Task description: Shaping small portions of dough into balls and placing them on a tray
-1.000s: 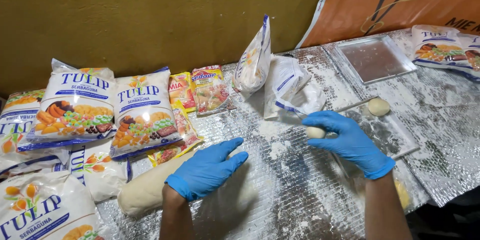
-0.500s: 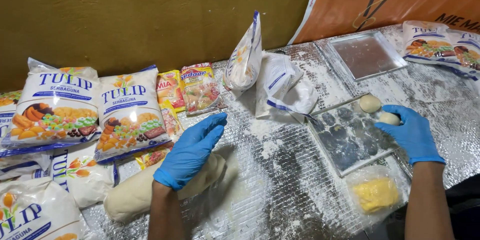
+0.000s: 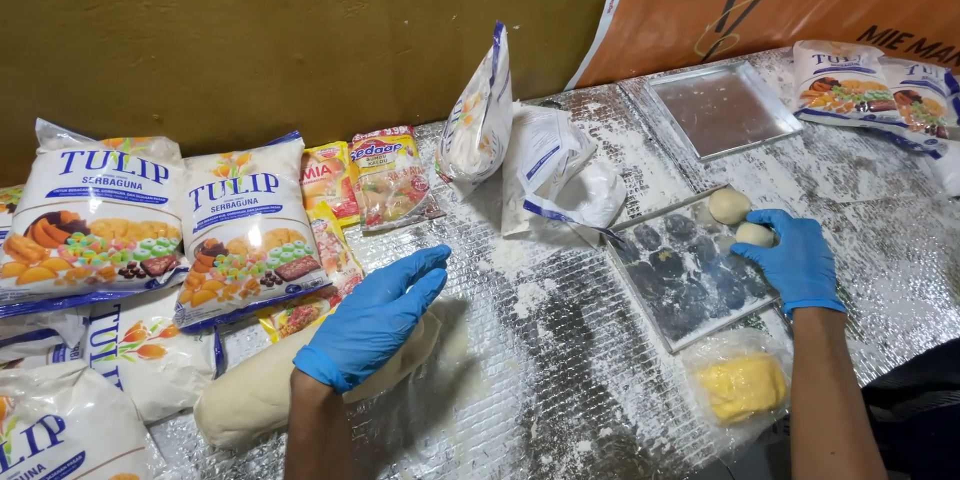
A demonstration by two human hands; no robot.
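The right hand [image 3: 795, 262], gloved blue and curled, sets a small dough ball [image 3: 755, 235] on the dark tray [image 3: 690, 290] beside another dough ball [image 3: 729, 206] just beyond its fingers. Two are portioned; most remains in the long dough log [image 3: 255, 395] under the flat, open left hand [image 3: 375, 325], flour bags [image 3: 245, 225] beyond.

Blue gloved hands [image 3: 375, 325], pale dough log [image 3: 255, 395], yellow block [image 3: 742, 387]

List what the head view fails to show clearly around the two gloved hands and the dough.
- Dough log: its middle is covered by the left hand.
- Dough ball at the right hand: the glove hides the contact side.
- Yellow block: blurred by its plastic bag.
- Flour bag: cut by the frame's bottom-left edge.
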